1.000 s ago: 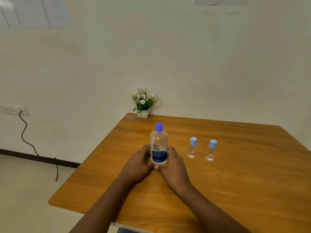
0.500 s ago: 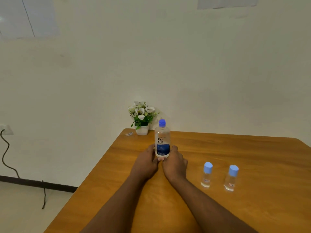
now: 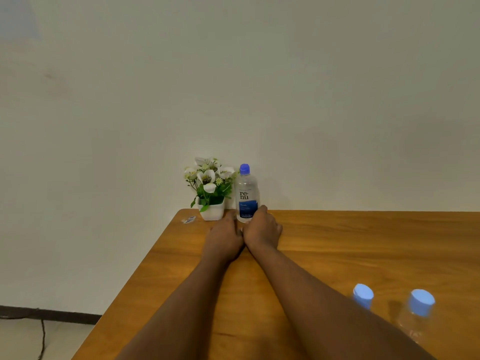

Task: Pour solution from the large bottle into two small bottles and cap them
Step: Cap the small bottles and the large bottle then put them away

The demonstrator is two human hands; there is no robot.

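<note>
At frame centre, my left hand (image 3: pixel 224 233) and right hand (image 3: pixel 262 229) curled fingers round the upright bottle (image 3: pixel 246 196) on the bench (image 3: pixel 363 242).

Table (image 3: pixel 363 242): wood-grain top, smooth, satin sheen.
Large bottle (image 3: pixel 246 196): clear glossy plastic, blue cap.
Small bottles (image 3: pixel 418 315): clear plastic, matt blue caps.
Flower pot (image 3: pixel 211 211): smooth white.

Wooden desk (image 3: pixel 363 242) bearing, at its far left corner, a flower pot (image 3: pixel 211 211), a paper scrap (image 3: pixel 189 219) and an upright large bottle (image 3: pixel 246 196), and, near right, a small bottle (image 3: pixel 363 297) beside a second small bottle (image 3: pixel 419 313), both blue-capped.
</note>
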